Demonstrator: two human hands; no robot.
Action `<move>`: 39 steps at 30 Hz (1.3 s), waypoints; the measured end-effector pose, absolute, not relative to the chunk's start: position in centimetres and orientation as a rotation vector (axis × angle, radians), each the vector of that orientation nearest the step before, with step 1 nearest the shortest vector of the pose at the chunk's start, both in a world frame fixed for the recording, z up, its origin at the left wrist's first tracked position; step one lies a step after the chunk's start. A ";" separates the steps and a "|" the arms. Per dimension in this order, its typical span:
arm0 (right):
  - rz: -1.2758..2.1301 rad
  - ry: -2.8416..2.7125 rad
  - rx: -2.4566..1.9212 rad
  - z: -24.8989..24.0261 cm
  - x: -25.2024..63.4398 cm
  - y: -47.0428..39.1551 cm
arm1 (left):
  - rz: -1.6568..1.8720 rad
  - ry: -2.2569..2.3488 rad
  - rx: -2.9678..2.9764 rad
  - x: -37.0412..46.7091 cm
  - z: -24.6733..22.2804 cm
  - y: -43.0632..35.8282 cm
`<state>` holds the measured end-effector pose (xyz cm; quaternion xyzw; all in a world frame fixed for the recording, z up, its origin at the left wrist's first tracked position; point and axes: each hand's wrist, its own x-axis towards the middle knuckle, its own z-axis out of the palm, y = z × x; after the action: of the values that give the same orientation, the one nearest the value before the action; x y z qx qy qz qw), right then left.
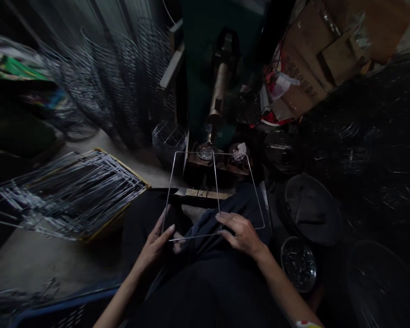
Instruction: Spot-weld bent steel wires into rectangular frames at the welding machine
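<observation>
Above my lap is a thin metal wire frame [216, 182], roughly rectangular, with a bar across its middle. My left hand [160, 237] pinches its near left corner between thumb and fingers. With thumb and fingertips, my right hand [239, 232] grips the near end of the middle bar where it meets the near wire. Just beyond the far wire stands a machine with a metal rod [218, 91] pointing down to a round base [205, 151]. A crumpled white scrap [239, 151] lies to the right of that base.
To the left, a yellow-edged crate [112, 157] holds many wire frames [71, 191]. Coiled wire [119, 82] stands behind. On the right are a dark round container [310, 209], a bowl of small metal pieces [298, 264] and a cardboard box [307, 68]. A blue basket [64, 300] sits lower left.
</observation>
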<state>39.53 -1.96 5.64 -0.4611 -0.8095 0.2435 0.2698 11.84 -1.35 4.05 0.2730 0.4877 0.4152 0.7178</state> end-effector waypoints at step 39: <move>0.668 -2.230 -1.213 7.2 38.8 -4.4 | 0.977 1.058 0.606 11.9 4.7 -3.8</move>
<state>38.79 -4.38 7.23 -0.4468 -0.8213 0.2459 0.2556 11.90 -3.76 4.74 0.2730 0.4769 0.4402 0.7101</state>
